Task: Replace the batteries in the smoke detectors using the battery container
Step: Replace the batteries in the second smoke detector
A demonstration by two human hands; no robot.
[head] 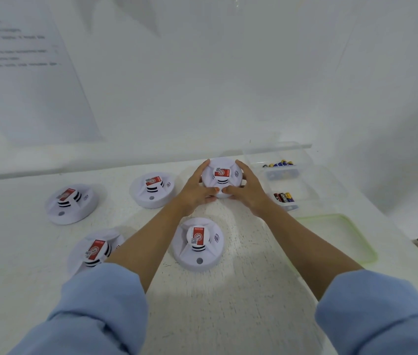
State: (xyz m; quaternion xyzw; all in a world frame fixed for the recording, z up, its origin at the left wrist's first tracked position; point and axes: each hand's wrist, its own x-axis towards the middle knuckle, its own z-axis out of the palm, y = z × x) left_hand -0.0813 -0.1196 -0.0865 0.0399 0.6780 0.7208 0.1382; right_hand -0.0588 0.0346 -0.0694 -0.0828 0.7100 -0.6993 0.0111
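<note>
While both arms reach out across the white table (228,316), I see them clasp one detector (222,175) between them at the far middle; the left hand (197,192) curls round its left rim and the right hand (248,193) round its right rim, fingers hooked over the far edge, thumbs nearly meeting at the near edge; its red label faces up and towards me, and I cannot tell whether its base rests on the table. Four more detectors lie apart from the hands, each with a red label on top: a far one (152,192) just left of the left hand, a far-left one (71,206), a near-left one (95,252) partly behind my left sleeve (95,311), and a near one (197,245) between my forearms. Just right of the right hand stands the clear container (315,180), uncovered; blue-and-yellow batteries (279,163) sit in its far compartment and red-and-black batteries (283,197) in a nearer one; how many of each I cannot count. Nearer and to the right of it a green-rimmed lid (335,239) lies flat on the table, just beside my right forearm. On the far-left wall hangs a printed sheet (23,73), its text too blurred to read.
</note>
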